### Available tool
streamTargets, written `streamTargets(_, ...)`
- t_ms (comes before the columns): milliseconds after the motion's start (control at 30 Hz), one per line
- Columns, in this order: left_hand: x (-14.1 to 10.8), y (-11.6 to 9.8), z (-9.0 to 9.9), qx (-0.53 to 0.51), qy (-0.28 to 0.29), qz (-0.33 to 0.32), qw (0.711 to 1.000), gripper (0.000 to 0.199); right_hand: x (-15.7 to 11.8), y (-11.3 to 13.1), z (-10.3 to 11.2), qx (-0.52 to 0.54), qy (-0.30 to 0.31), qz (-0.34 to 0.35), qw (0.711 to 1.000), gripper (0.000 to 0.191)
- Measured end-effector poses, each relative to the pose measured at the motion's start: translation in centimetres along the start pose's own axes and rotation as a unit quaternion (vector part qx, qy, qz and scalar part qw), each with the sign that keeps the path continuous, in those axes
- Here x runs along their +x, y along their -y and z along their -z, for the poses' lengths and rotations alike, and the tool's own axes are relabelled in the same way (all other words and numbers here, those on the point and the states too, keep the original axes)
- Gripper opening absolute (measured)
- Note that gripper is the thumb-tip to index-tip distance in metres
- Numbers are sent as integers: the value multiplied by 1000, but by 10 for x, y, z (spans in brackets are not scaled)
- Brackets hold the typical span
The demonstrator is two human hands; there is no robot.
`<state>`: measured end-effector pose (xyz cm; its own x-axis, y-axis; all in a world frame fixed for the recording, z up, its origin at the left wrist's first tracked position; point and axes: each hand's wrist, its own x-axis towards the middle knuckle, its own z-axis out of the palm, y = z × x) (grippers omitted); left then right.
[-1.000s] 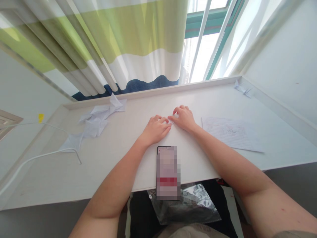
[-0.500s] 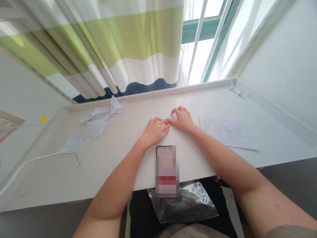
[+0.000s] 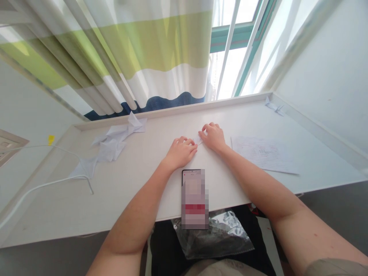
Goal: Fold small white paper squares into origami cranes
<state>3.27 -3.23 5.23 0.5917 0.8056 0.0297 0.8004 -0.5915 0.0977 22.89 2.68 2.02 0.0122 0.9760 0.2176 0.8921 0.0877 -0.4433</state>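
Note:
Between my two hands lies a small piece of folded white paper (image 3: 200,138) on the white desk (image 3: 155,184). My left hand (image 3: 181,151) rests on the desk with bent fingers, its fingertips at the paper's left end. My right hand (image 3: 212,136) is closed on the right part of the paper, thumb and fingers pinched together. Parts of the paper are hidden under the fingers. Just below my hands, a phone (image 3: 195,199) with a blurred screen lies at the desk's front edge.
Folded white papers (image 3: 112,143) lie at the left, near a white cable (image 3: 54,182). A printed sheet (image 3: 263,153) is right of my right hand. Another folded paper (image 3: 274,107) sits in the back right corner. A clear plastic bag (image 3: 218,237) is below the front edge.
My right hand has drawn slightly away from my left hand, and its thumb has moved up and right. More of the small paper shows between them. My left hand has hardly moved.

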Motion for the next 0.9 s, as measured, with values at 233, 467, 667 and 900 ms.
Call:
streamTargets(233, 5, 8, -10, -29, -66, 40, 997, 26, -2, -16, 10, 49, 85, 74, 992, 34)
streamTargets(467, 10, 21, -13, -48, -95, 74, 992, 22, -10, -15, 5, 75, 106, 160, 979, 40)
streamTargets(667, 10, 19, -12, -20, -93, 66, 993, 30, -12, -15, 0, 88, 127, 198, 968, 49)
streamTargets(900, 11, 20, -15, -41, -103, 81, 991, 28, -11, -17, -1, 120, 119, 211, 963, 33)
